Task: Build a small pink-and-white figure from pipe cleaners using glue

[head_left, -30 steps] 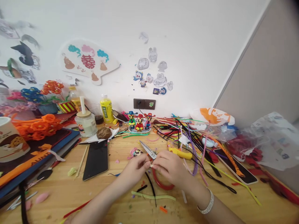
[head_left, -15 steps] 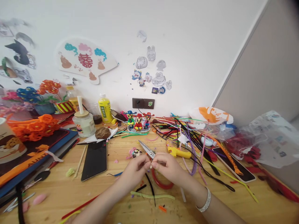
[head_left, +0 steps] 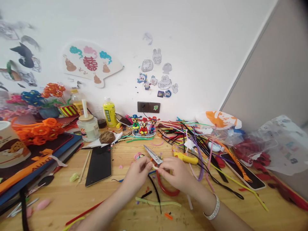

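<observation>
My left hand [head_left: 139, 170] and my right hand [head_left: 175, 171] meet over the wooden desk [head_left: 113, 199], both pinching a small pale piece [head_left: 155, 166] between their fingertips. What the piece is I cannot make out. Scissors [head_left: 153, 155] lie just behind the fingers. A red ring [head_left: 166, 189] and a black pipe cleaner [head_left: 155, 192] lie under my hands. A green pipe cleaner [head_left: 157, 202] lies nearer me. A small pink craft figure [head_left: 137, 156] sits behind my left hand.
A black phone [head_left: 99, 164] lies at the left. A yellow glue gun [head_left: 185, 157] and a heap of pipe cleaners [head_left: 190, 134] sit at the right. Toy figures [head_left: 143, 126], a jar [head_left: 88, 126], a yellow bottle [head_left: 109, 112] and orange flowers [head_left: 39, 130] stand behind.
My fingertips have drawn slightly apart, so the pale piece now shows between them. The hands stay in the same place over the red ring.
</observation>
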`<state>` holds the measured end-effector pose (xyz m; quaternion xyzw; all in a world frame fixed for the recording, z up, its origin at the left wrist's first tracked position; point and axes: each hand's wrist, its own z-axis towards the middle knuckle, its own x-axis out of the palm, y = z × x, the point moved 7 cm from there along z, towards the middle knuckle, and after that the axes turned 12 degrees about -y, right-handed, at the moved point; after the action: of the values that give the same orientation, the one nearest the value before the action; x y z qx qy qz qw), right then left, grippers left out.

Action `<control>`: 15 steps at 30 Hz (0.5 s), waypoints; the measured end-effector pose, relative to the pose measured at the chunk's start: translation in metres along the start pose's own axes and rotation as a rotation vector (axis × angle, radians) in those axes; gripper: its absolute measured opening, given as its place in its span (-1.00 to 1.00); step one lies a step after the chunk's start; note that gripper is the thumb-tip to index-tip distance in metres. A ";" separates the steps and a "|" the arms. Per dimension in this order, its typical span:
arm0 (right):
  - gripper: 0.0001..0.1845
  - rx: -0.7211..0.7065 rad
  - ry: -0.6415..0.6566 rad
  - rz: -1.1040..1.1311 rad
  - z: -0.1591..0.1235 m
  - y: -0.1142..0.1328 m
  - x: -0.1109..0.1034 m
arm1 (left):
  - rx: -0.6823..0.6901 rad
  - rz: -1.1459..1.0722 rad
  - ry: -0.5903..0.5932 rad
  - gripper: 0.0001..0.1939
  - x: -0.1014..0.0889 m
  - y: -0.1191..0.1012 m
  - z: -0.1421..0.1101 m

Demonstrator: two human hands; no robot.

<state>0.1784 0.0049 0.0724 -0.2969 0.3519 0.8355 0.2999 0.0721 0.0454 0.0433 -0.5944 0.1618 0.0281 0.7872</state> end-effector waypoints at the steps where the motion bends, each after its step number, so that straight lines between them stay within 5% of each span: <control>1: -0.74 -0.065 0.002 -0.048 -0.001 0.004 0.001 | -0.013 -0.020 -0.005 -0.71 0.000 0.002 0.000; 4: -0.74 -0.154 -0.090 -0.192 -0.002 0.007 -0.004 | -0.046 -0.072 -0.045 -0.70 -0.003 0.007 0.002; 9: -0.76 -0.054 -0.355 -0.144 -0.006 0.007 -0.023 | -0.075 -0.062 -0.281 -0.68 -0.024 0.008 0.005; 15: -0.78 0.535 -0.250 0.494 -0.011 -0.025 0.017 | -0.057 -0.082 -0.227 -0.70 -0.009 0.005 -0.004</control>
<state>0.1884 0.0156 0.0432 -0.0101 0.5792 0.7909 0.1971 0.0612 0.0444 0.0403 -0.6157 0.0465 0.0674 0.7837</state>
